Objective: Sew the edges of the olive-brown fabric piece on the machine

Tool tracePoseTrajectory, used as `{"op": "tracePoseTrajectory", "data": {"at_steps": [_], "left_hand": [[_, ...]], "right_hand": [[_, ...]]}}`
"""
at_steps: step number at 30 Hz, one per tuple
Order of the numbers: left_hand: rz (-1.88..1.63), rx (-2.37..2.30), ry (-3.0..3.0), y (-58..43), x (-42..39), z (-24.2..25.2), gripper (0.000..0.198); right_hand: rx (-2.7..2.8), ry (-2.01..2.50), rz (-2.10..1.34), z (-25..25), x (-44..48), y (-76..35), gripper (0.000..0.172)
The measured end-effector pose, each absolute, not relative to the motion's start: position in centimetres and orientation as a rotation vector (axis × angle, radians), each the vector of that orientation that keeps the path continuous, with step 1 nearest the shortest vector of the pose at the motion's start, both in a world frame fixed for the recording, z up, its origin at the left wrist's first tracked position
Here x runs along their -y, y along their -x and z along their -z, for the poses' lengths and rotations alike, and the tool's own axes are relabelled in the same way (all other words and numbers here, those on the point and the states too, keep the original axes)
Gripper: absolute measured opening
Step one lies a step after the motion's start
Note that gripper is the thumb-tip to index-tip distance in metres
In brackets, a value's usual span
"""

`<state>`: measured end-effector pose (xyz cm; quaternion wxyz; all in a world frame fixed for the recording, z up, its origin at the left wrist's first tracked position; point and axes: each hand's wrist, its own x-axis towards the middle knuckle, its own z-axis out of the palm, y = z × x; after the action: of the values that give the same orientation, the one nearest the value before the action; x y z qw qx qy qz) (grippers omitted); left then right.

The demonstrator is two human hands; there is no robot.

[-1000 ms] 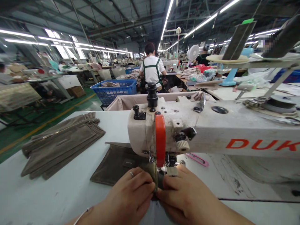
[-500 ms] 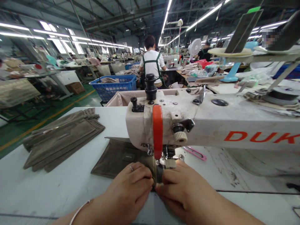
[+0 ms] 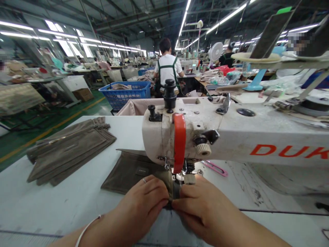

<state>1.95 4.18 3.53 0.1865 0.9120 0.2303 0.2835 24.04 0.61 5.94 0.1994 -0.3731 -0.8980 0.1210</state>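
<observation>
A dark olive-brown fabric piece [image 3: 125, 171] with a small label lies flat under the head of a white sewing machine [image 3: 231, 133]. My left hand [image 3: 146, 206], a ring on one finger, pinches its near right edge just in front of the needle area. Close beside it, my right hand [image 3: 197, 209] is closed at the same edge, fingertips almost meeting the left ones. Behind my fingers the presser foot is partly hidden. An orange guard [image 3: 179, 142] covers the front of the machine head.
Similar fabric pieces [image 3: 72, 147] lie stacked at the left of the white table [image 3: 28, 206]. Pink thread snips [image 3: 215, 168] rest behind my right hand. Beyond the machine stand a blue basket [image 3: 125, 94] and a seated person [image 3: 168, 67]. Thread spools stand upper right.
The view has shifted slightly, so the machine appears a little further right. Both hands keep their hold at the fabric's edge, with barely any visible movement.
</observation>
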Motion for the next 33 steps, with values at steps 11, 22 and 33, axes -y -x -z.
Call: {"op": "tracePoseTrajectory", "data": {"at_steps": [11, 22, 33], "left_hand": [[-0.801, -0.558, -2.718, -2.3, -4.0, -3.7, 0.02], [-0.762, -0.509, -2.709, -2.0, -5.3, -3.4, 0.021], [-0.818, -0.598, -2.694, -2.5, -8.2, -4.2, 0.013]], "right_hand": [[2.475, 1.017, -0.183, -5.4, -0.5, -23.8, 0.03], [2.513, 0.971, -0.233, -3.9, -1.0, -23.9, 0.037], [2.418, 1.213, -0.069, -3.9, -1.4, -23.4, 0.038]]}}
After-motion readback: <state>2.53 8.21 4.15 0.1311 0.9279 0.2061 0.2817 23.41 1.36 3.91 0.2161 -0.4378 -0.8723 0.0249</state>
